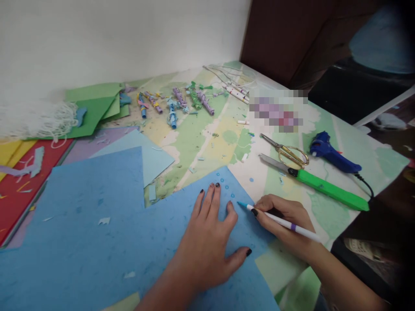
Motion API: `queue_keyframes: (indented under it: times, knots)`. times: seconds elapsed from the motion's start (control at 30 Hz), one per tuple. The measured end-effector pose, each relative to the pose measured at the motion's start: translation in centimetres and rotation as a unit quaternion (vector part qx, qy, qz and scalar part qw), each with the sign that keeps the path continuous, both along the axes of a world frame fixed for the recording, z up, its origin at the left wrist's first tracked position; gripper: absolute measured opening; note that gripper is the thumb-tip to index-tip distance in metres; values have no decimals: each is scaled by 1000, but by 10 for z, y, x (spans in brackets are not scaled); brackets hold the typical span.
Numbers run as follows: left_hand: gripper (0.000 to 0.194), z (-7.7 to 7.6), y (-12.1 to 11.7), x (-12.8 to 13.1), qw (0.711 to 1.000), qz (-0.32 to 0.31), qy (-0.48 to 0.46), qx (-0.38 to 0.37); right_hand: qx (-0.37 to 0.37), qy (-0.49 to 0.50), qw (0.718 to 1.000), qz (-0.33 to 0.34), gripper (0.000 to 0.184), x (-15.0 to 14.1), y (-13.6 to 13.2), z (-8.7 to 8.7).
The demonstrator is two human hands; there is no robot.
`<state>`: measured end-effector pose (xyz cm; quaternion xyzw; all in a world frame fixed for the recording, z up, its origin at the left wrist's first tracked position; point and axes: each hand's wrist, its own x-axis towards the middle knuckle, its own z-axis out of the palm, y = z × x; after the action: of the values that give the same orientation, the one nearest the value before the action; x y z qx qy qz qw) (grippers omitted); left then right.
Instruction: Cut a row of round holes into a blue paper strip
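Note:
My left hand (210, 237) lies with its fingers spread on a large blue sheet (106, 259), close to the sheet's right corner. My right hand (282, 216) is closed around a white marker (282, 221) with a purple band and a blue tip. The tip is at the sheet's surface, or just above it; I cannot tell which. A short row of small drawn circles (227, 187) runs along the sheet's edge, between my left fingertips and the marker tip.
Gold-handled scissors (288, 153), a green-handled cutter (330, 188) and a blue glue gun (335, 153) lie to the right. Decorated paper rolls (173, 113) and more markers (236, 93) are at the back. Coloured sheets (94, 108) and white string (35, 116) lie on the left.

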<state>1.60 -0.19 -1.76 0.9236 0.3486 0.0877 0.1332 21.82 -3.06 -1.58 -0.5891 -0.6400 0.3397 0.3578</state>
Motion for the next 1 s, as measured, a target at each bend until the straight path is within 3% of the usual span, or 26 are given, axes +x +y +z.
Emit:
queue_keyframes:
  times: [0.53, 1.0]
  knots:
    - [65, 2, -2, 1, 1000, 2, 5, -2, -12, 12, 999, 28, 14, 2, 0, 0]
    - [64, 3, -2, 0, 1000, 2, 4, -1, 2, 2, 1000, -7, 16, -1, 0, 2]
